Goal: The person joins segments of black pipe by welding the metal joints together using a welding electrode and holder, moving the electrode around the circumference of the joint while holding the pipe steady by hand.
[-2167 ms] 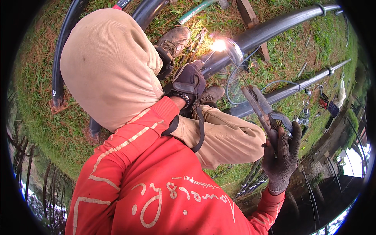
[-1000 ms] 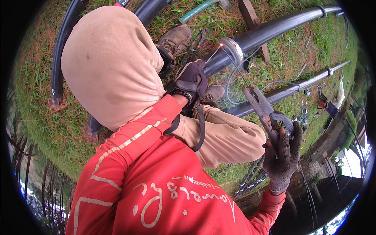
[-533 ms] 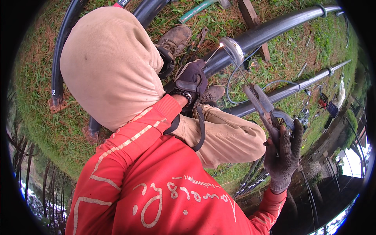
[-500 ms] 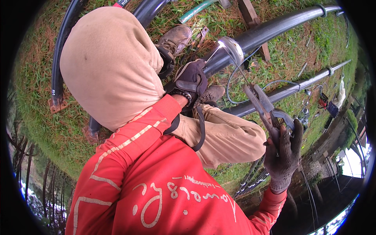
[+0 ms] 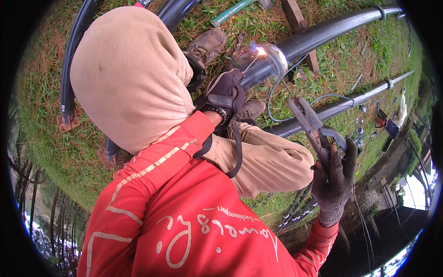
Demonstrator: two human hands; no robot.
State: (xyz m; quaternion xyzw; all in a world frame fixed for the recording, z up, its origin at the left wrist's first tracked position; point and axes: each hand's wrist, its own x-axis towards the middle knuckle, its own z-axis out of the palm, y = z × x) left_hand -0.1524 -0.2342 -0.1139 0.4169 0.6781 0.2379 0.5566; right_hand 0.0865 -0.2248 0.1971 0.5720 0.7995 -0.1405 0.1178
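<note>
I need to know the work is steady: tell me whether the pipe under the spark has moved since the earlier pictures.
No. The black pipe still crosses the wooden beam at the same place, with no shift seen either way.

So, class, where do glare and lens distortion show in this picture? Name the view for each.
Head view: glare whites out the welding spark's core; head view: the long black pipe looks bowed toward the rim, probably lens distortion; head view: a pale patch at right is washed out.
</note>
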